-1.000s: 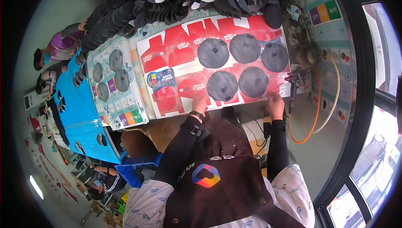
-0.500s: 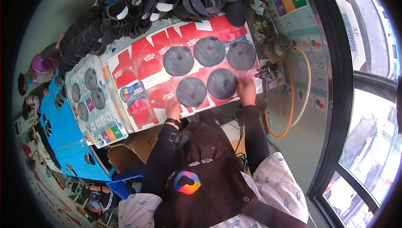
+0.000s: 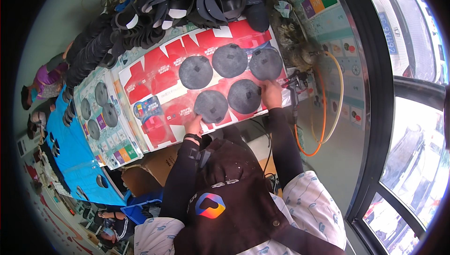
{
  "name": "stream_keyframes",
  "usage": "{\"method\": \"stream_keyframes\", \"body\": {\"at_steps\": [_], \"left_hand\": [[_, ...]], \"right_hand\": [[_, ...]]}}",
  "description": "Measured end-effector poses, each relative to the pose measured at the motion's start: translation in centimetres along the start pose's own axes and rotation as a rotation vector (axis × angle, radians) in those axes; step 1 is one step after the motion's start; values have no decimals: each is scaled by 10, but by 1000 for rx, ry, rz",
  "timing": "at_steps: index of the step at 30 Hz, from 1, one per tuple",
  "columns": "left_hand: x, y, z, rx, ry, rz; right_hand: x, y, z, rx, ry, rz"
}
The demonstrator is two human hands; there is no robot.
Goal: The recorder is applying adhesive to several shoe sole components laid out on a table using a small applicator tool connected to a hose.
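Several dark grey round discs, each with a small square patch, lie on a red and white printed board in two rows. My left hand [image 3: 193, 126] is closed, its fingertips at the lower left rim of the near left disc [image 3: 211, 105]. The fingers of my right hand [image 3: 271, 95] are bent at the right rim of the near right disc [image 3: 244, 98]. Both of these discs lie flat, and the undersides of the fingers are hidden. Behind them rest the far left disc [image 3: 195, 73], far middle disc [image 3: 229, 63] and far right disc [image 3: 266, 65].
The printed board [image 3: 157, 131] covers the table top. Dark curved pieces [image 3: 201, 2] are piled along its back. Smaller discs [image 3: 101, 93] lie on a panel at the left, beside a blue-covered table [image 3: 70, 152]. Hoses [image 3: 326, 114] hang at the right. Other people are at the far left.
My right hand has moved away from me along the near right disc's rim. My left hand has come closer to the near left disc. The view has shifted slightly.
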State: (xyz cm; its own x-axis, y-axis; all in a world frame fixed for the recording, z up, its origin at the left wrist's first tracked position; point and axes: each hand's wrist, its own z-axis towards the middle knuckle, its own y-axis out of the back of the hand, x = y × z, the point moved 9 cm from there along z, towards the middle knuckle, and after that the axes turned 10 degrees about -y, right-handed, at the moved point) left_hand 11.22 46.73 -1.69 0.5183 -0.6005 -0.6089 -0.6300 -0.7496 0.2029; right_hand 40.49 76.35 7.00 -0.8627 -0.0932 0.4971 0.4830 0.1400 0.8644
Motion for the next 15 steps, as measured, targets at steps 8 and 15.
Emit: {"method": "stream_keyframes", "body": {"at_steps": [8,15], "left_hand": [[3,-7,-6,59,110,-146],[-1,-7,-8,31,78,-25]], "right_hand": [[-1,-16,2,129,13,-184],[7,-25,8,127,62,-407]]}}
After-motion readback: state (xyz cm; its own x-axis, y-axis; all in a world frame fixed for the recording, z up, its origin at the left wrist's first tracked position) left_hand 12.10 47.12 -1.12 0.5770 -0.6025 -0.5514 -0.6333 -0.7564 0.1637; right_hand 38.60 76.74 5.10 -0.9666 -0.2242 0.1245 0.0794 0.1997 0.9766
